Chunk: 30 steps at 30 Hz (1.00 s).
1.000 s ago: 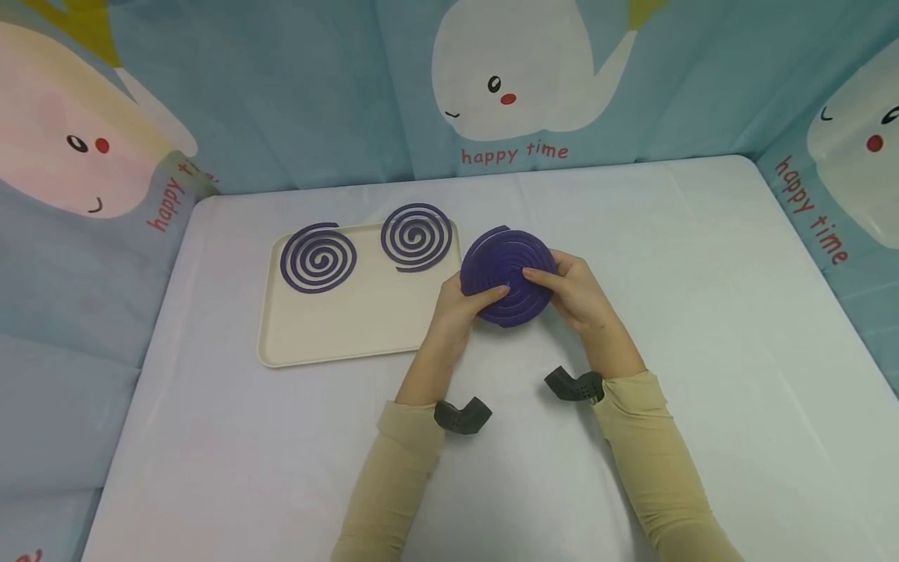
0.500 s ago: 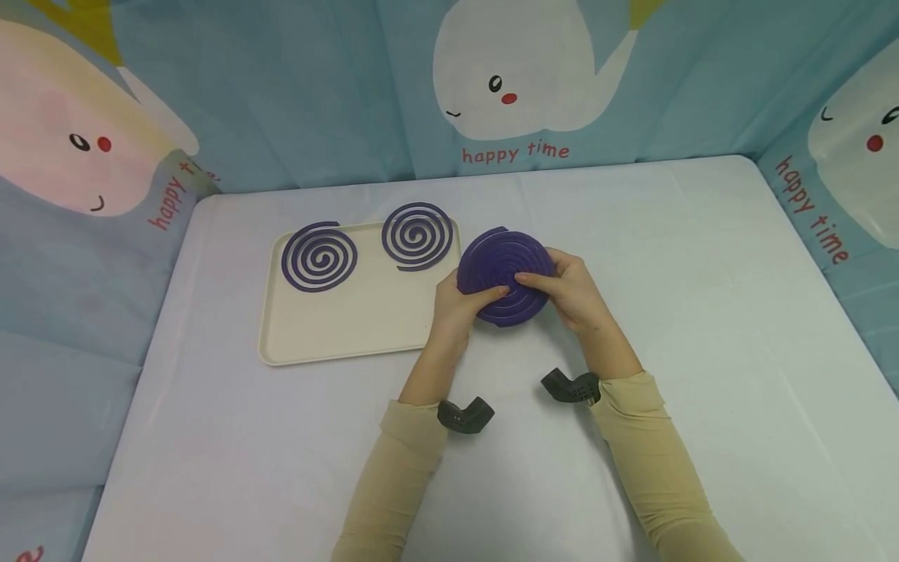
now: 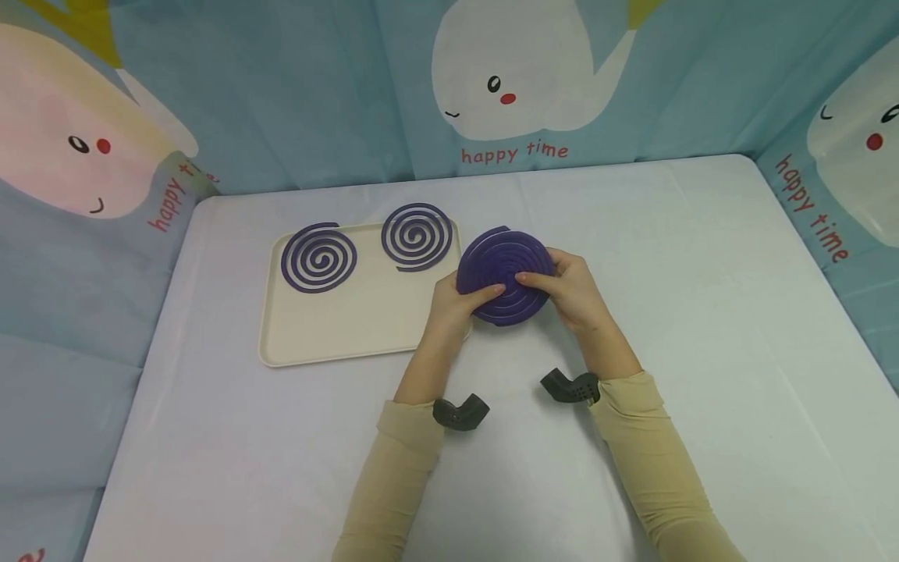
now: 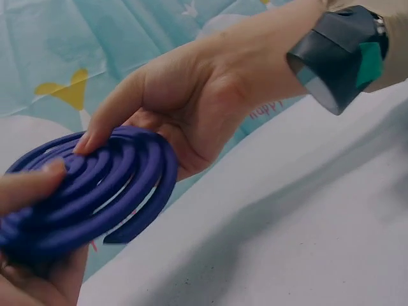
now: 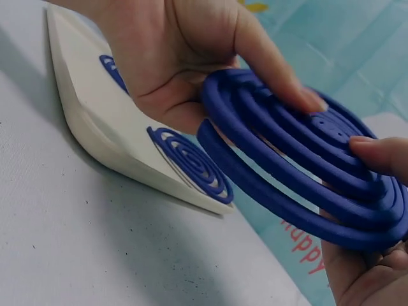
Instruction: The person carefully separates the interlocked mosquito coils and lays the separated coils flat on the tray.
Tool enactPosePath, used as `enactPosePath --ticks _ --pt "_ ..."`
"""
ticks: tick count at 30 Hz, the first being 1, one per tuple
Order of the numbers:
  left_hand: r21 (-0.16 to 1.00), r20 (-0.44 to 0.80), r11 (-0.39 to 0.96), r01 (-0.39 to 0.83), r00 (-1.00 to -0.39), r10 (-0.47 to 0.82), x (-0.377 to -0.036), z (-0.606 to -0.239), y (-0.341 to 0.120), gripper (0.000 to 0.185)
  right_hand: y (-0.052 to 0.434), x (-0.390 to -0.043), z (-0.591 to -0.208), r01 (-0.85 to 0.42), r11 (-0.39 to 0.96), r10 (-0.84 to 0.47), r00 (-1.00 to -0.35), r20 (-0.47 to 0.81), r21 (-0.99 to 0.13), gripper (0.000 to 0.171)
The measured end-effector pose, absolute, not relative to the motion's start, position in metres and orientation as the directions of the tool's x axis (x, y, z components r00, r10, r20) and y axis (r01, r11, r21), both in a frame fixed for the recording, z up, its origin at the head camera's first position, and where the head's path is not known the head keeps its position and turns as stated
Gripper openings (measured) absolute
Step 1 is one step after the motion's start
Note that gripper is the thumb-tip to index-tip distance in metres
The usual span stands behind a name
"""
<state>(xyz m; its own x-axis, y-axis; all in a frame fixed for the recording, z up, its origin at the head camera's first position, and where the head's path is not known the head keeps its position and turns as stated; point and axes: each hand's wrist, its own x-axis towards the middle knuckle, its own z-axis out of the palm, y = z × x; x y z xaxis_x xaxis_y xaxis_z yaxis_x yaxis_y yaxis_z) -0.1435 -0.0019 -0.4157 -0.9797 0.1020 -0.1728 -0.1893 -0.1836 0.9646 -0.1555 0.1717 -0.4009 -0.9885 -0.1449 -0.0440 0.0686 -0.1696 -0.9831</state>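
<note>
A thick purple mosquito coil [image 3: 507, 254], seemingly two spirals nested together, is held up above the table beside the tray. My left hand [image 3: 451, 303] grips its left edge, thumb pressed on the top face near the centre. On the opposite edge my right hand [image 3: 577, 290] pinches it the same way. Both wrist views show the fingers under the coil [image 4: 137, 185] and the thumbs on top. A loose end sticks out of its outer ring. Two thinner single coils lie on the tray: one coil [image 3: 319, 258] at the back left, another coil [image 3: 417, 238] at the back right.
The cream tray [image 3: 344, 328] stands left of my hands on the white table [image 3: 702, 312]. Both single coils overlap its back rim. A blue curtain with whale prints [image 3: 513, 70] encloses the back and sides. A dark wrist camera [image 3: 460, 412] juts from the left sleeve.
The held coil has shifted very slightly to the left, and my right thumb has slid a little nearer its centre. The coils on the tray have stayed put.
</note>
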Motion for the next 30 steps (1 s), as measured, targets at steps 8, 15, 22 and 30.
enactPosePath --ticks 8,15,22,30 --pt "0.917 -0.168 -0.326 -0.231 -0.963 0.209 -0.1466 -0.4184 -0.0048 0.048 0.1739 -0.1557 -0.4015 0.113 -0.210 -0.178 -0.981 -0.075 -0.971 0.035" --pt "0.918 -0.170 -0.323 -0.230 -0.964 0.204 -0.1478 -0.4192 -0.0058 0.044 0.1752 -0.1552 -0.4011 0.102 -0.235 -0.213 -0.976 -0.051 -0.967 0.030" --pt "0.910 -0.150 -0.348 -0.225 -0.961 0.231 -0.1463 -0.4192 -0.0045 0.047 0.1757 -0.1561 -0.4025 0.087 -0.204 -0.192 -0.980 -0.047 -0.975 0.037" --pt "0.887 -0.166 -0.379 -0.264 -0.948 0.272 -0.1448 -0.4164 -0.0037 0.050 0.1775 -0.1561 -0.4030 0.092 -0.215 -0.190 -0.980 -0.051 -0.972 0.030"
